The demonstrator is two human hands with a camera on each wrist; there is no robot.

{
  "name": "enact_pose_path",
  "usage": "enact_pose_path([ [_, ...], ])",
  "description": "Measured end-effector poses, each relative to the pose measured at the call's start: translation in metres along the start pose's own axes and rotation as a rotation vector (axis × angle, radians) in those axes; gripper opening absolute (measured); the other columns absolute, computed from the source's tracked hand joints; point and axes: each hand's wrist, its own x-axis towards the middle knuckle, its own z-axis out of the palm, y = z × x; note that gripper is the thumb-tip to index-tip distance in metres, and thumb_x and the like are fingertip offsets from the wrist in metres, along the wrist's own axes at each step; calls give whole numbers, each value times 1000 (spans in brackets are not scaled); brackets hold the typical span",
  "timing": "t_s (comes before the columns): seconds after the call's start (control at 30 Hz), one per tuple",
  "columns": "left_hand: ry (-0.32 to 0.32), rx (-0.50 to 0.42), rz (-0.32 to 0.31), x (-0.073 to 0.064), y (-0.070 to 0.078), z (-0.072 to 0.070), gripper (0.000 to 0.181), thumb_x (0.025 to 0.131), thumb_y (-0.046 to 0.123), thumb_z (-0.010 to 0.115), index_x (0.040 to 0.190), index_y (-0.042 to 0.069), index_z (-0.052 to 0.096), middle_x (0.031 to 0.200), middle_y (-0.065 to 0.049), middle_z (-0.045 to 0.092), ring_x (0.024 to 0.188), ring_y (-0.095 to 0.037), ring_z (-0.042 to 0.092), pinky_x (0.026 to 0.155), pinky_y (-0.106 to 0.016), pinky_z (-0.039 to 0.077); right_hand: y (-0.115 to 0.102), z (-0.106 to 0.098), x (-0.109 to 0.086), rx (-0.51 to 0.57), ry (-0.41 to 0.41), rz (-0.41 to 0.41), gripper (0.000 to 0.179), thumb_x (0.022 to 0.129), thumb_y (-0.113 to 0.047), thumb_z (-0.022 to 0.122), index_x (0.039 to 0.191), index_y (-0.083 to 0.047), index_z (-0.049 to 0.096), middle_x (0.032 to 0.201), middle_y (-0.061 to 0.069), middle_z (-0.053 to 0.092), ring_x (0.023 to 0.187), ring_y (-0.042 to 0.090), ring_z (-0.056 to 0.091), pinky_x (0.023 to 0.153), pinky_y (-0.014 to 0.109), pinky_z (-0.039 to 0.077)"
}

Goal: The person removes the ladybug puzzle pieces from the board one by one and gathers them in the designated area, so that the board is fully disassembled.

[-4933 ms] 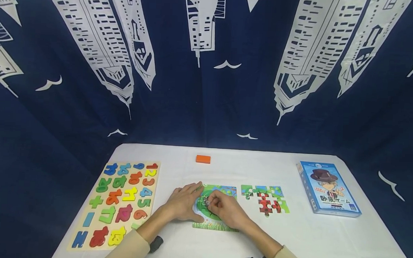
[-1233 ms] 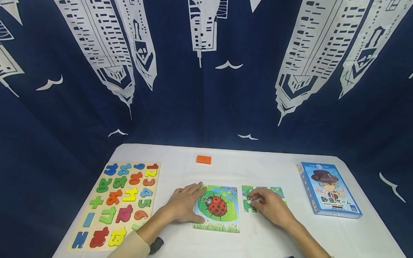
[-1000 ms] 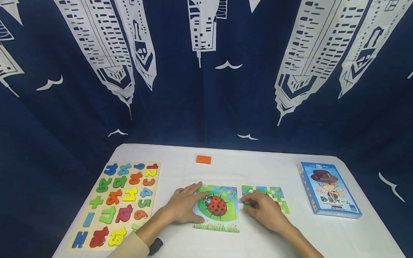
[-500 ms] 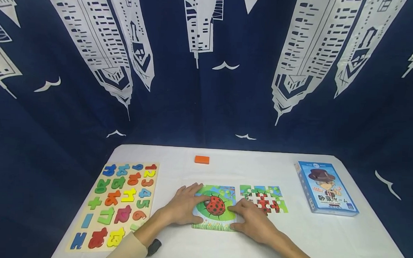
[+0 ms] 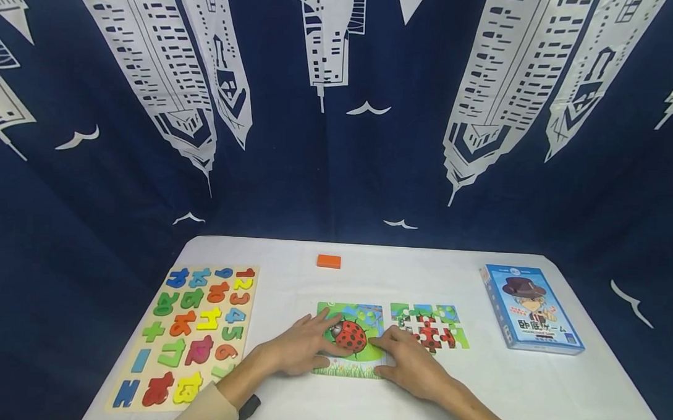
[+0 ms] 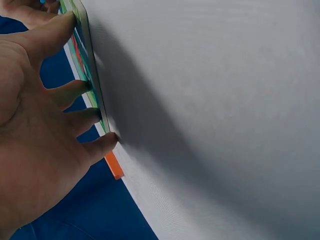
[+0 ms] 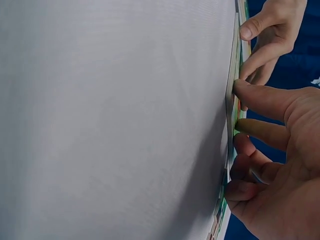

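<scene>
A square ladybug puzzle board [image 5: 344, 369] lies flat on the white table in the head view, its red ladybug between both hands. My left hand [image 5: 298, 346] rests on the board's left side, fingers spread, some reaching over the ladybug. From the right, my right hand [image 5: 414, 365] touches the board with index finger and thumb at its edge. In the right wrist view its other fingers [image 7: 242, 191] are curled in, holding nothing visible. Just right of the board sits a group of jigsaw pieces [image 5: 429, 332] with red ladybug and green parts, some gaps between them; the hand partly hides it.
A wooden number board [image 5: 150, 327] with coloured numerals lies at the left, partly under the left forearm. An orange block [image 5: 329, 261] is at the back. A blue game box [image 5: 533, 309] stands at the right. Behind the table hangs a dark blue patterned curtain [image 5: 326, 172].
My right hand first pinched over the ladybug, then reached among the loose pieces, and is now back at the board's right edge. My left hand has shifted slightly, its fingers farther over the picture.
</scene>
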Motion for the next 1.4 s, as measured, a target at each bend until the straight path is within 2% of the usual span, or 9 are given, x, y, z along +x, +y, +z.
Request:
enact_pose_path([
  [0.33, -6, 52, -11, 0, 1, -1, 45, 97, 33, 64, 136, 53, 56, 167, -6, 22, 154, -37, 13, 117, -62, 25, -1, -1, 1, 34, 19, 14, 50, 83, -30, 82, 128, -14, 68, 107, -8, 59, 96, 7, 58, 87, 35, 53],
  [0.47, -10, 58, -15, 0, 1, 0, 46, 97, 34, 64, 136, 55, 55, 167, -6, 21, 154, -36, 13, 117, -62, 25, -1, -1, 1, 97, 43, 48, 44, 85, -29, 80, 126, -18, 68, 107, -10, 60, 101, 10, 61, 90, 40, 53],
  [0.53, -11, 57, -17, 0, 0, 1, 45, 97, 34, 64, 136, 55, 55, 167, -6, 21, 154, -36, 12, 118, -61, 25, 0, -1, 0, 145, 53, 67, 40, 86, -29, 79, 123, -21, 68, 106, -12, 60, 101, 10, 61, 88, 38, 53],
  [0.77, -11, 58, -17, 0, 0, 1, 45, 97, 34, 64, 136, 55, 55, 167, -5, 20, 154, -36, 12, 117, -62, 25, 3, 0, 2, 315, 53, 81, 27, 90, -24, 76, 116, -25, 66, 102, -12, 63, 76, 8, 54, 67, 25, 47],
  [0.93, -8, 57, -13, 0, 1, 1, 45, 97, 34, 64, 136, 54, 55, 167, -6, 21, 154, -37, 12, 117, -62, 25, 4, -1, 3, 389, 53, 69, 18, 93, -21, 72, 110, -22, 66, 92, -9, 68, 73, 6, 59, 65, 24, 48],
  [1.1, -10, 48, -14, 0, 1, 0, 46, 97, 33, 65, 136, 54, 55, 167, -6, 21, 154, -36, 12, 118, -62, 24, 3, -1, 2, 388, 70, 54, 15, 93, -21, 72, 107, -22, 66, 86, -9, 68, 69, 6, 58, 63, 24, 46],
  [1.23, -11, 41, -15, -1, 1, -1, 45, 97, 33, 64, 136, 53, 56, 167, -7, 22, 154, -37, 13, 118, -62, 24, 3, -3, 1, 392, 84, 69, 16, 93, -20, 72, 106, -25, 66, 86, -11, 68, 72, 5, 59, 67, 23, 47],
  [1.4, -6, 36, -14, -2, 2, -1, 45, 96, 32, 65, 136, 52, 57, 167, -8, 23, 154, -37, 14, 118, -61, 23, 11, -12, -5, 457, 89, 100, 16, 93, -17, 72, 106, -23, 66, 86, -8, 69, 79, 7, 64, 74, 25, 49],
])
